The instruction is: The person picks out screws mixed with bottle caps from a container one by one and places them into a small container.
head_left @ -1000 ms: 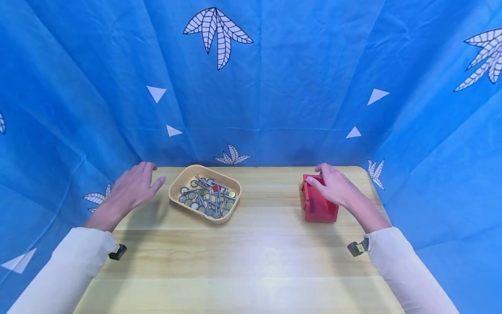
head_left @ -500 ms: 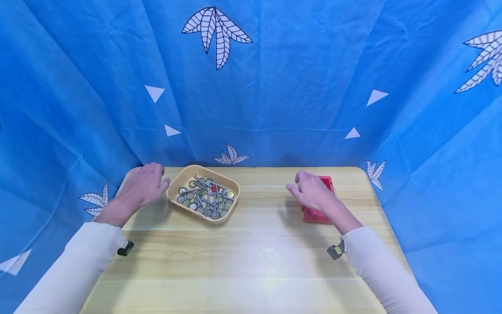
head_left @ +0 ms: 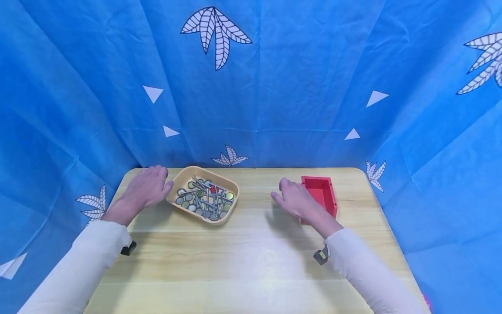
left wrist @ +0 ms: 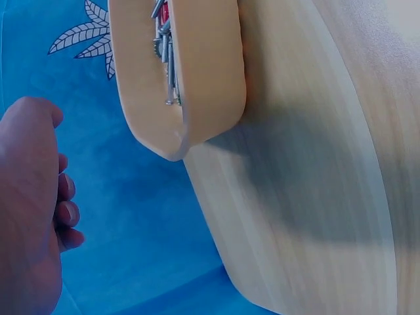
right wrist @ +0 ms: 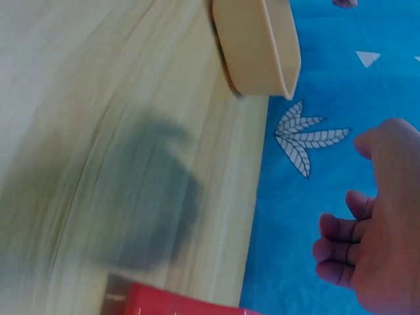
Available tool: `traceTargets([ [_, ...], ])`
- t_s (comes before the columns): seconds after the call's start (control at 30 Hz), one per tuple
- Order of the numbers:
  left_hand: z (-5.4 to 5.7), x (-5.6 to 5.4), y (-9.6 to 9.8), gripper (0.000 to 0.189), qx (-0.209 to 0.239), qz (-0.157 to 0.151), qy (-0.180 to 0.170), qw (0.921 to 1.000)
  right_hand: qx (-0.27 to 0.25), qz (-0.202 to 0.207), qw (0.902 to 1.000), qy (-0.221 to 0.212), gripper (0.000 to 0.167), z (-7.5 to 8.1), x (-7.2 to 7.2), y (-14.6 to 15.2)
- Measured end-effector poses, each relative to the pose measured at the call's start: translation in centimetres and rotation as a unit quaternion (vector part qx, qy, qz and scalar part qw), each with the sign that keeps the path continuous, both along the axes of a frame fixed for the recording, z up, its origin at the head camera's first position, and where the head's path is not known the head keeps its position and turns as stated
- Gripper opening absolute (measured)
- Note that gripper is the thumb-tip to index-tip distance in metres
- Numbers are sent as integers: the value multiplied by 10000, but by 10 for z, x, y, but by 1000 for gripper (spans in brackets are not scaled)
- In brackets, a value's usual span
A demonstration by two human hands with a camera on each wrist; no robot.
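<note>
A shallow tan tray [head_left: 178, 179] sits left of centre on the table, holding several nails [head_left: 209, 198], round metal discs [head_left: 192, 208] and a small red piece [head_left: 215, 189]. My left hand [head_left: 147, 187] hovers just left of the tray, thumb towards its rim, holding nothing. In the left wrist view its fingers hang loosely bent beside the tray. To the right stands a red open bin [head_left: 323, 189], partly hidden behind my right hand [head_left: 296, 198]. That hand floats over the bin's left side, fingers loosely curled with nothing in them.
The wooden table [head_left: 235, 261] has rounded far corners. A blue curtain [head_left: 298, 87] with white leaf prints hangs around its back and sides. Both wrists carry small black cameras. A pink spot [head_left: 426, 302] shows beyond the table's lower right edge.
My right hand has moved left, from above the red bin towards the middle, uncovering more of the bin. My left hand has shifted slightly right, nearer the tray.
</note>
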State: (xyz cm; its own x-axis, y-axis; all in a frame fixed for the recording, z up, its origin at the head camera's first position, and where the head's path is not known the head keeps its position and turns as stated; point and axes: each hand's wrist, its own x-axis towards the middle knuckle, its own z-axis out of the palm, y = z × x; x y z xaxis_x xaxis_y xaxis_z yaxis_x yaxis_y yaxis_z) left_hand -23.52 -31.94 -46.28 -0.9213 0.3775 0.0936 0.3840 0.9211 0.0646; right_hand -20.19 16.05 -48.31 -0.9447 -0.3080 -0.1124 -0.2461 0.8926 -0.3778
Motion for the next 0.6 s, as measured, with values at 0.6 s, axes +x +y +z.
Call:
traceTargets([
  [0.6, -27, -13, -2, 35, -365, 146, -203, 9990, 218, 634, 9977, 94, 45, -31, 5, -52],
])
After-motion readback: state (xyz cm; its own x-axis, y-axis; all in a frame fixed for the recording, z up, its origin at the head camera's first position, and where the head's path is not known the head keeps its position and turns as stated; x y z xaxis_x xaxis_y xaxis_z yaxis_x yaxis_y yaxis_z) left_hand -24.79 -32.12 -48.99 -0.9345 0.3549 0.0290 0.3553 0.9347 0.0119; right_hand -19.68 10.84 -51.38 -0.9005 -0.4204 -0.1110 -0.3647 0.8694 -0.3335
